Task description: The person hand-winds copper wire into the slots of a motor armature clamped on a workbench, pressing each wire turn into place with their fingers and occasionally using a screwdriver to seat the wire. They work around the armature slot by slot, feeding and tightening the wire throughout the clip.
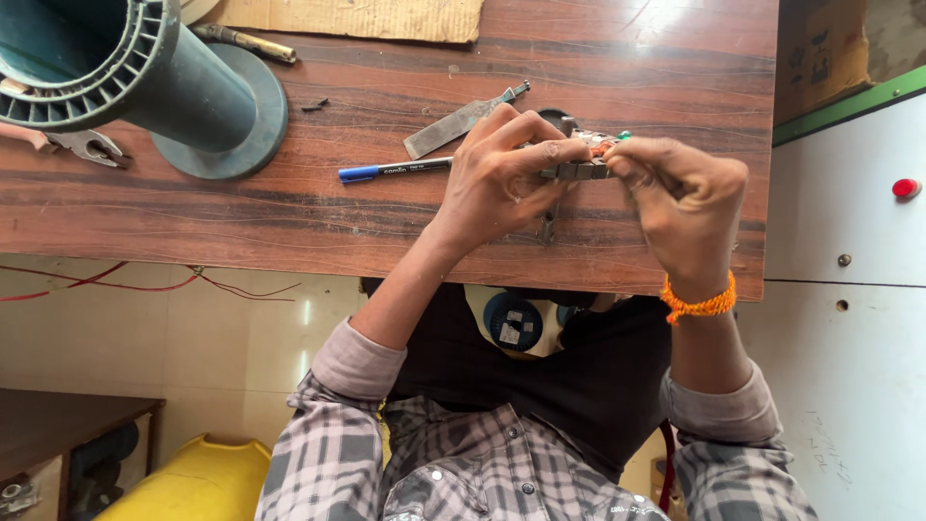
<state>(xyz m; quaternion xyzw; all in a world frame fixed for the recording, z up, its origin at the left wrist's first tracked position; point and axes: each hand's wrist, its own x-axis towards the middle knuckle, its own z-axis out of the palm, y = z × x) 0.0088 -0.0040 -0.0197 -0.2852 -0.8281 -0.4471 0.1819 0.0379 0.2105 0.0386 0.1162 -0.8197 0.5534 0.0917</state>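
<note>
Two bare hands pinch a small grey metal part above a brown wooden table.

The left hand (pixel 506 174) has its fingers curled closed around one end of the small grey metal block-shaped part (pixel 577 171), and the right hand (pixel 680 203), fingers bent shut, grips the other end; an orange thread bracelet (pixel 698 303) circles that wrist. The part sits between both hands, just over the table's (pixel 241 222) near edge. On the table, a blue-capped pen (pixel 394 171) lies left of the hands, a flat grey metal file (pixel 463 121) beyond it, and a large dark green plastic spool (pixel 145 77) stands far left beside pliers (pixel 87 147).
</note>
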